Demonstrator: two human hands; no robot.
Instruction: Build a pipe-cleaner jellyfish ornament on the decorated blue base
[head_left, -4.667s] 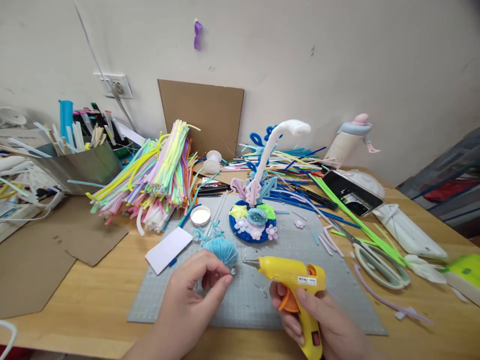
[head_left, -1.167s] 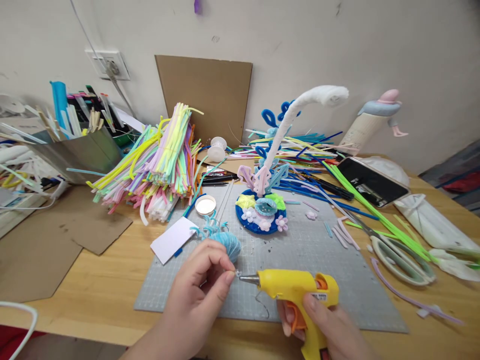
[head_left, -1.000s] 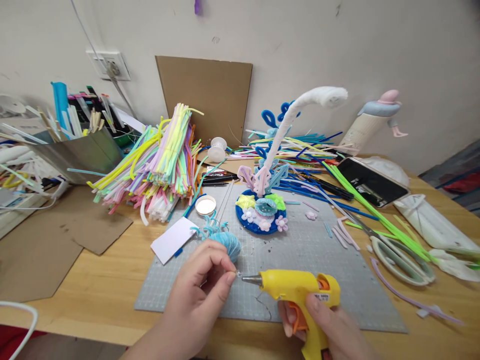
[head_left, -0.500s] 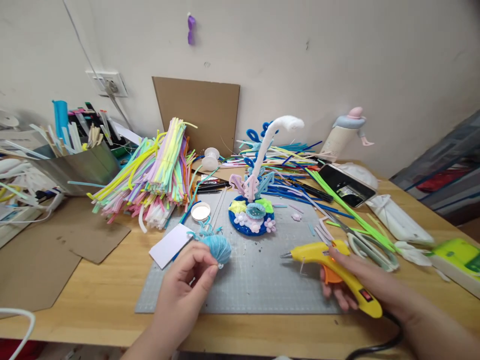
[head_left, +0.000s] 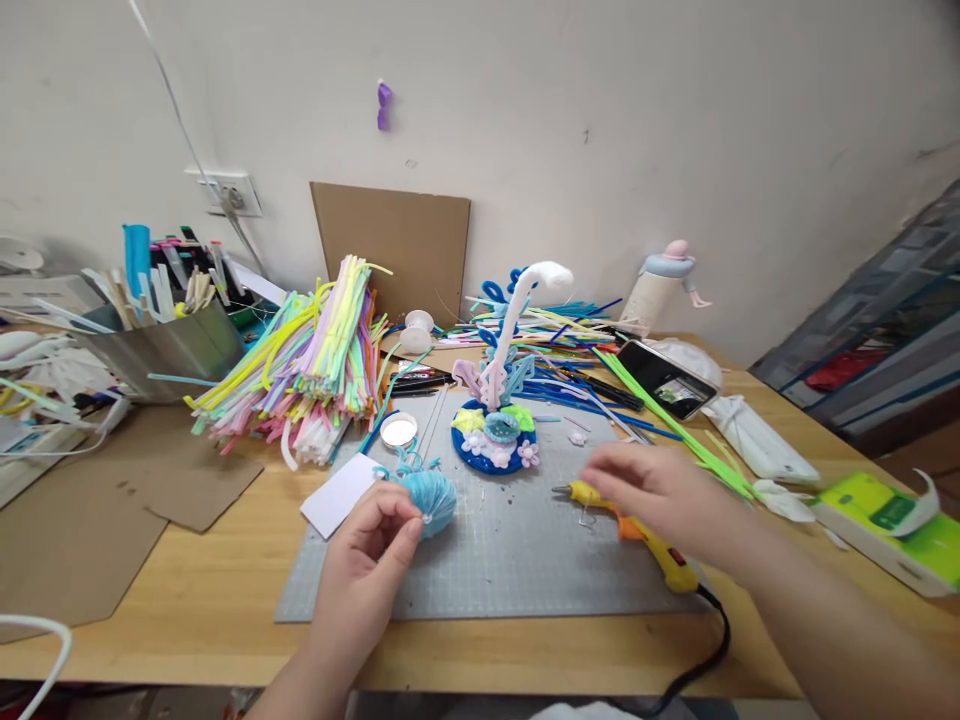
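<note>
My left hand (head_left: 375, 545) is closed in a pinch at the near edge of a light blue yarn ball (head_left: 431, 500), with a small white bit showing by the fingertips. Curly blue strands stick up behind the ball. My right hand (head_left: 637, 490) is over a yellow hot glue gun (head_left: 667, 560), fingers stretched out and off its handle. The glue gun lies on the grey cutting mat (head_left: 510, 570), its nozzle pointing left and a wire stand under it. Behind, a pipe-cleaner piece with a round blue base (head_left: 469, 455), small flowers and a tall white curved stem stands upright.
A white card (head_left: 339, 497) and a round white lid (head_left: 399, 430) are at the mat's left. Pipe-cleaner bundles (head_left: 330, 350) stand farther back. A phone (head_left: 667, 378), green strips and a green box (head_left: 885, 530) lie to the right. The glue gun's black cord (head_left: 716, 640) hangs over the front edge.
My right hand has let go of the glue gun, which now rests on the mat, and has lifted above it. My left hand keeps its pinch at the yarn ball. The view tilted slightly up.
</note>
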